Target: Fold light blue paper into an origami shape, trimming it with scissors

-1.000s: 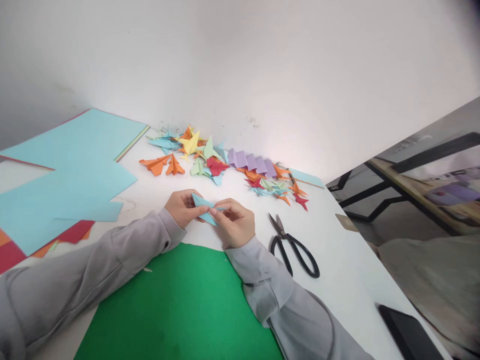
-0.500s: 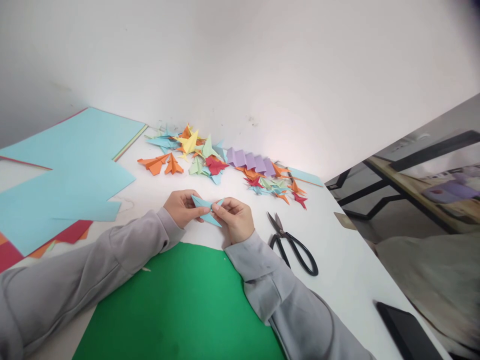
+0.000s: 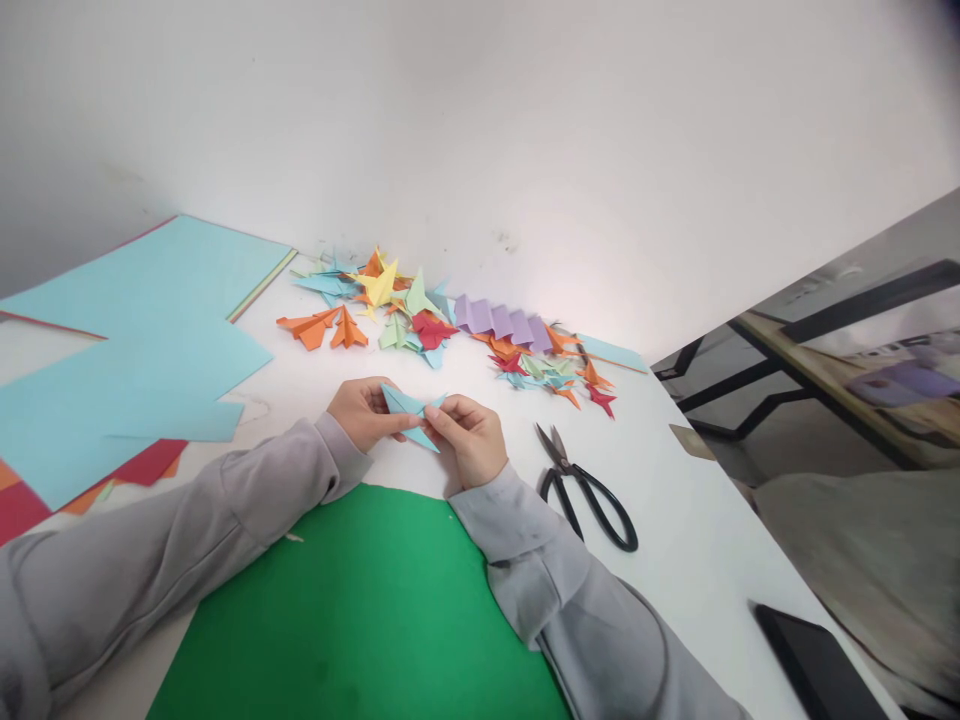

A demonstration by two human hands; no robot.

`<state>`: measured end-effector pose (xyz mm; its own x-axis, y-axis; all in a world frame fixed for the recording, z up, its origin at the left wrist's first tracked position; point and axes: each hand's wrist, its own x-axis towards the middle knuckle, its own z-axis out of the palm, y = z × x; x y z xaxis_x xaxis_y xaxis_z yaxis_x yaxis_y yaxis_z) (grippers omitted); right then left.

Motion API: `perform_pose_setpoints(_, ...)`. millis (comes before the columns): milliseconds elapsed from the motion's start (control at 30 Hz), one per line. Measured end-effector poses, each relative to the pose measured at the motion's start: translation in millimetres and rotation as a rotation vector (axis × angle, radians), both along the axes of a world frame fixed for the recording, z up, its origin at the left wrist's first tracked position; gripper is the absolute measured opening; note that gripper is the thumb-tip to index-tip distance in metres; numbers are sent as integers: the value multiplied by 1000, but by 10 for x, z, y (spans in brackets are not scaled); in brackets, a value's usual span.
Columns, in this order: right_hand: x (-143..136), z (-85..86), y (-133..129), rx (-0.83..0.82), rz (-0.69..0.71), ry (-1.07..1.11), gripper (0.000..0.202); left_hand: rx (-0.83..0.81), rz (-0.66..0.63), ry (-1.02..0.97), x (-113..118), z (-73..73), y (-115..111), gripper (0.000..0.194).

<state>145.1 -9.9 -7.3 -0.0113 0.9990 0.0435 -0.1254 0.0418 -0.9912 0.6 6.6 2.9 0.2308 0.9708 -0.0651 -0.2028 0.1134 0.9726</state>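
Note:
Between my two hands is a small folded piece of light blue paper [image 3: 406, 405], with pointed corners sticking out at the top and bottom. My left hand [image 3: 365, 413] pinches its left side, thumb on top. My right hand [image 3: 472, 437] grips the right side between thumb and fingers, and its thumb tip nearly meets the left thumb. Both hands are just beyond the far edge of a green sheet [image 3: 360, 610]. Black-handled scissors [image 3: 583, 485] lie partly open to the right of my right hand.
Folded paper pieces [image 3: 381, 285] in several colours lie along the wall, beside a purple pleated strip [image 3: 502, 322]. Large light blue sheets [image 3: 172, 270] cover the left side. A dark flat device [image 3: 814, 660] sits near the right table edge.
The light blue paper has tilted slightly between my fingers, its lower tip shifting a little left. Both hands keep their hold and have barely moved.

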Motion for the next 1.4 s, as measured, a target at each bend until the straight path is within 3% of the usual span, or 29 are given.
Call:
perform_pose_setpoints(933, 0, -11, 18, 47, 60, -218, 37, -46, 27, 22, 19, 81, -23, 28)
perform_pose_setpoints(1400, -5, 12, 20, 81, 64, -208, 35, -87, 3, -13, 2, 75, -4, 45)
